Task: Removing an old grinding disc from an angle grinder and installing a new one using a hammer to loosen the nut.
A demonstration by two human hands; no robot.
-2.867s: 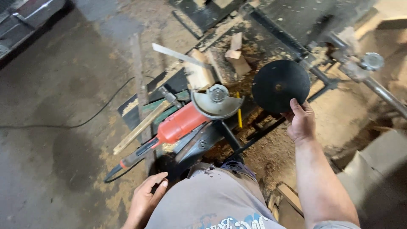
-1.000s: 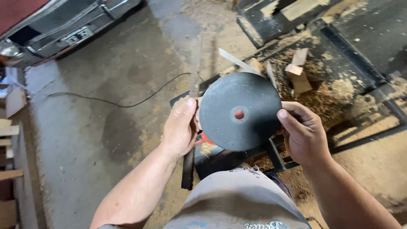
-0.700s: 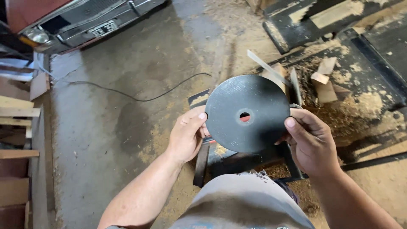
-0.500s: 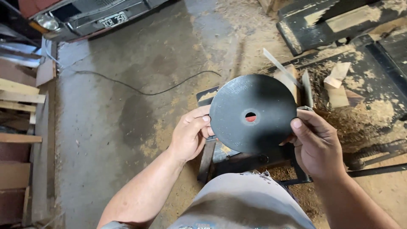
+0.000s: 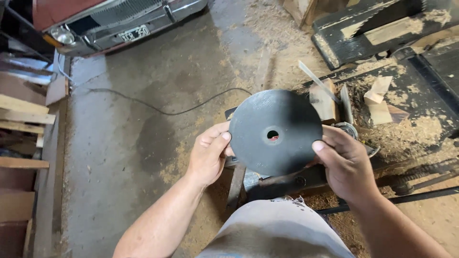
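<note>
Holding: both hands grip one flat, round, matte black abrasive disc (image 5: pixel 276 132) with a small centre hole, face toward the camera, raised above the workbench.
Left hand (image 5: pixel 208 154): fingers curled, thumb pressed on the disc's left rim; clamped on the edge.
Right hand (image 5: pixel 344 162): thumb on the disc's right rim, fingers wrapped behind; clamped on the edge.
Disc surface: dull, faintly dusty, smooth, thin.
Bench: dark metal frame (image 5: pixel 287 181) below the disc, strewn with pale sawdust (image 5: pixel 406 134) and light wooden offcut blocks (image 5: pixel 380 100).
Floor: grey concrete (image 5: pixel 134 143), rough, crossed by a thin black cable (image 5: pixel 158 109).
Upper left: red vehicle's chrome bumper (image 5: pixel 114 24).
</note>
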